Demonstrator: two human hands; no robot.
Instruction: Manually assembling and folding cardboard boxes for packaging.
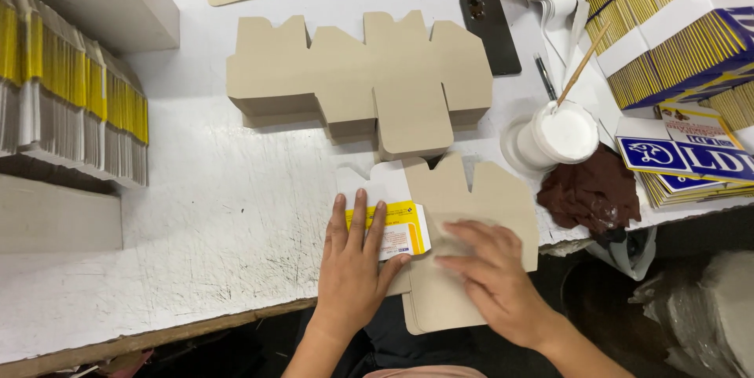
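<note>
- At the near edge of the white worktable (196,229), seen from the head camera, my left hand (353,264) lies flat, fingers spread, palm down on a folded yellow-and-white carton flap (400,229); it presses rather than grips.
- My right hand (491,272) rests open and flat on the grey die-cut carton blank (471,205), fingertips pushing down on the panel; nothing is pinched.
- That blank overhangs the table edge towards me, its printed flap folded over onto the grey side.
- I judge it light, thin board: stiff along panels, bending readily at the scores, easily creased. Best held by flat pressure on a panel or by the edges.
- Further back lies a stack of flat blanks (361,80), with a phone (491,32) just beside it.
- To the right stand a white glue pot (561,135) with a stick (583,64), and a brown rag (593,193).
</note>
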